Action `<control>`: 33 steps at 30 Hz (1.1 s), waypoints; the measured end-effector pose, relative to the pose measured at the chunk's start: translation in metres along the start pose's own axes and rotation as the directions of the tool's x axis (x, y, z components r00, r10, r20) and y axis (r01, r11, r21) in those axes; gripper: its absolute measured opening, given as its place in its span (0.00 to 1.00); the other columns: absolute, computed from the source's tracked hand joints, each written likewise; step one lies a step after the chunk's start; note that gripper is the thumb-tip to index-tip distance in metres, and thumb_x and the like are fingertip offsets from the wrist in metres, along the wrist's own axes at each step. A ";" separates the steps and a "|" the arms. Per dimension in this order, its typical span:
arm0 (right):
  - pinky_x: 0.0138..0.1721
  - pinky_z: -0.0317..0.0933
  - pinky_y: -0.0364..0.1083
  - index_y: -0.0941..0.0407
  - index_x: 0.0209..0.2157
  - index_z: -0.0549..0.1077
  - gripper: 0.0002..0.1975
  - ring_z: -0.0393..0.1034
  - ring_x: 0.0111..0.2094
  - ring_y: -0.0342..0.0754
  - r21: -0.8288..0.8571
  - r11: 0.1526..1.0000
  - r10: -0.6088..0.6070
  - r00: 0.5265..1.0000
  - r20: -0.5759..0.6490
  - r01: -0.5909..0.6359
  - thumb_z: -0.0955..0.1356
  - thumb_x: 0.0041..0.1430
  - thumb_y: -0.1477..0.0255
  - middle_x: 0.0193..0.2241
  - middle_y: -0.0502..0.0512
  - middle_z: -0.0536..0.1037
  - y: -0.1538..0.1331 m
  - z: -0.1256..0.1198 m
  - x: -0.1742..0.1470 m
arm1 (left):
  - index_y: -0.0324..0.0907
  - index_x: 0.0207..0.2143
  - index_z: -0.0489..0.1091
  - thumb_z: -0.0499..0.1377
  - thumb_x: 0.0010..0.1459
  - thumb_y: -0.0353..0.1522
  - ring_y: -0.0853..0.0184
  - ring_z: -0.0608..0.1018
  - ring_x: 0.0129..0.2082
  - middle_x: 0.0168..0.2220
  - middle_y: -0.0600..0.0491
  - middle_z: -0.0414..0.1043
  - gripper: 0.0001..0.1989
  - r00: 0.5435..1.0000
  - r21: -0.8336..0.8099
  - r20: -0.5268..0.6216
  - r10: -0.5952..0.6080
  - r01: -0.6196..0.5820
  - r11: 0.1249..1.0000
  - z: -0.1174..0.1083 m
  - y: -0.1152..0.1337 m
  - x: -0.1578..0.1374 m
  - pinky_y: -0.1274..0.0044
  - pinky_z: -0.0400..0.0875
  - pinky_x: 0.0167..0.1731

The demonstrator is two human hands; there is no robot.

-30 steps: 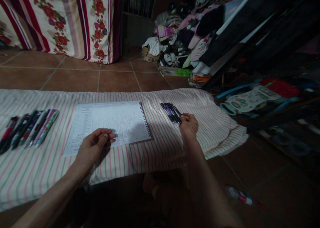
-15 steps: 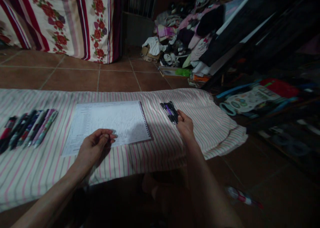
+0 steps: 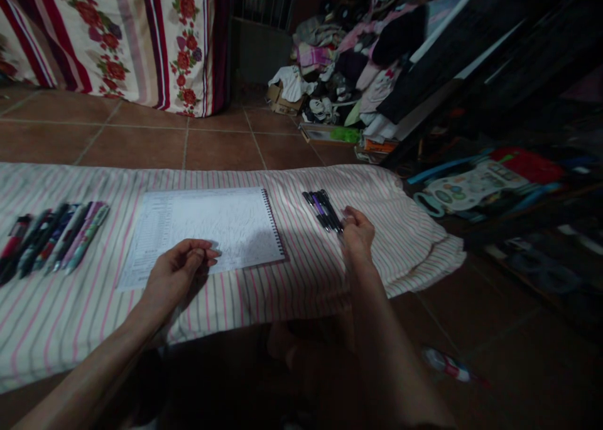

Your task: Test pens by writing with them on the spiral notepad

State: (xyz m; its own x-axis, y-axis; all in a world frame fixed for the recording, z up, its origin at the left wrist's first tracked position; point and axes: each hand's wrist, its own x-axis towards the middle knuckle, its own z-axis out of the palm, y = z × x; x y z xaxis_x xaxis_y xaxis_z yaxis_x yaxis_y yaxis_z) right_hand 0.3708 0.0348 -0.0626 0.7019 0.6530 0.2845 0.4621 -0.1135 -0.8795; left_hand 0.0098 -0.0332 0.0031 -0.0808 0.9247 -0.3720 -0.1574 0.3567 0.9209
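Note:
My left hand (image 3: 176,270) rests over the lower edge of a spiral notebook (image 3: 217,220), its fingers curled and thumb pressed against them. Whatever those fingers hold, if anything, is too small or hidden to make out. To the right of the notebook, several dark pens (image 3: 323,210), one with a purple barrel, lie side by side in a slanted row. Just right of that row is my right hand (image 3: 358,232), fingers loosely bent and a little apart, with nothing visible in them.
Several coloured pens and markers (image 3: 56,238) lie in a row at the left on the striped cloth (image 3: 264,292). Beyond the table, a floral curtain (image 3: 136,41) hangs over the tiled floor (image 3: 141,142). Clothes (image 3: 348,66) are heaped at the back; a plastic bottle (image 3: 447,364) lies lower right.
My right hand has moved slightly right, away from the dark pens it was touching. The pens at its side of the row now lie more evenly. My left hand has stayed nearly still.

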 end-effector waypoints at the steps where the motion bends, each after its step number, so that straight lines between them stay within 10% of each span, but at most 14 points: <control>1: 0.47 0.62 0.52 0.61 0.40 0.73 0.18 0.71 0.41 0.50 0.054 0.998 0.022 0.998 -0.058 -0.018 0.61 0.48 0.72 0.37 0.59 0.77 -0.003 -0.002 0.002 | 0.39 0.28 0.71 0.64 0.42 0.37 0.71 0.75 0.25 0.27 0.50 0.76 0.11 1.000 0.007 0.002 0.012 -0.012 1.000 -0.001 0.000 0.001 0.80 0.69 0.25; 8: 0.49 0.60 0.51 0.61 0.38 0.71 0.15 0.71 0.41 0.46 0.221 0.973 -0.006 0.969 -0.248 0.062 0.60 0.49 0.76 0.34 0.57 0.77 -0.041 -0.004 -0.003 | 0.38 0.29 0.71 0.63 0.43 0.37 0.69 0.75 0.26 0.27 0.50 0.76 0.12 0.995 0.038 -0.007 0.095 -0.095 0.995 -0.008 -0.002 0.003 0.78 0.70 0.27; 15: 0.44 0.64 0.49 0.59 0.41 0.71 0.14 0.72 0.37 0.46 0.264 0.909 -0.355 0.931 0.084 0.323 0.60 0.57 0.71 0.34 0.56 0.78 -0.104 0.063 -0.079 | 0.38 0.31 0.69 0.59 0.47 0.36 0.71 0.73 0.23 0.29 0.50 0.75 0.11 0.986 0.015 -0.043 0.162 -0.162 0.987 -0.014 -0.002 0.006 0.80 0.66 0.22; 25: 0.42 0.64 0.49 0.60 0.40 0.72 0.12 0.69 0.37 0.49 0.367 0.582 -0.797 0.421 0.433 0.725 0.60 0.59 0.77 0.33 0.56 0.78 -0.154 0.123 -0.200 | 0.40 0.33 0.72 0.49 0.52 0.29 0.67 0.73 0.31 0.33 0.51 0.72 0.12 0.855 0.518 -0.144 0.499 -0.365 0.774 -0.063 0.001 0.034 0.76 0.67 0.30; 33: 0.40 0.65 0.49 0.59 0.38 0.72 0.10 0.69 0.36 0.48 0.423 0.510 -0.847 0.354 0.396 0.749 0.61 0.58 0.79 0.32 0.56 0.78 -0.159 0.133 -0.214 | 0.39 0.36 0.74 0.48 0.53 0.27 0.62 0.73 0.39 0.38 0.48 0.70 0.15 0.756 0.892 -0.154 0.636 -0.171 0.419 -0.117 0.021 0.035 0.72 0.67 0.39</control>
State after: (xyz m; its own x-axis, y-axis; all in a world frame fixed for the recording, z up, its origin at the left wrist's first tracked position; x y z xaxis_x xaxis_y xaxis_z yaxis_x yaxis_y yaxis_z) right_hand 0.0746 0.0132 -0.0341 -0.3575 0.6238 0.6950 0.5321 0.7477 -0.3973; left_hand -0.1111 -0.0093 -0.0041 -0.3128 0.9055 0.2867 0.8257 0.1100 0.5533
